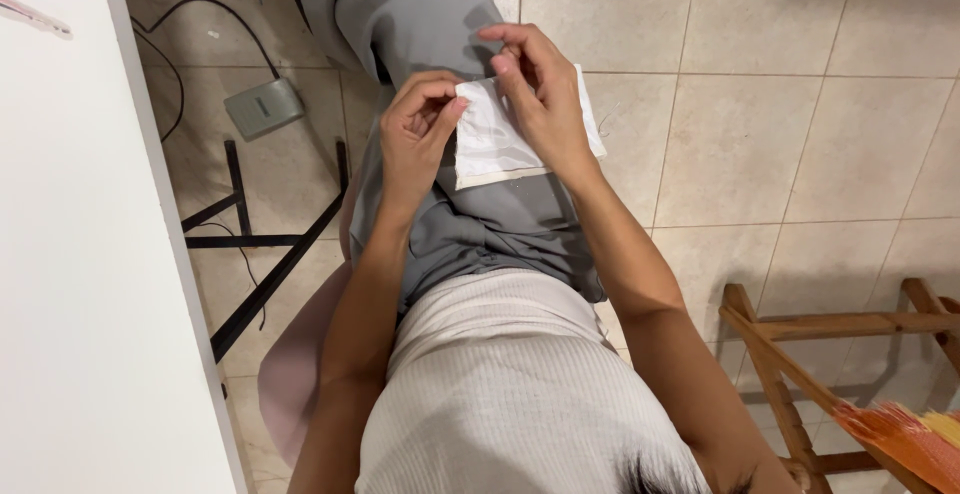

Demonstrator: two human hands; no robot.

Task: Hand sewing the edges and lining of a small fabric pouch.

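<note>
Ribbed top (500, 394) nearest | both hands pinched white fabric piece (490, 144): left hand (415, 129) left edge, right hand (540, 89) top | light, limp; best held at edges

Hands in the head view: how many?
2, both the person's own. The left hand pinches the left edge of a white fabric piece over the lap; the right hand grips its top edge. No other person's hands show.

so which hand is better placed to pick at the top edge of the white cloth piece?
Probably the right hand: its fingers sit at the cloth piece's top edge. The left hand pinches the left edge, steadying it.
</note>
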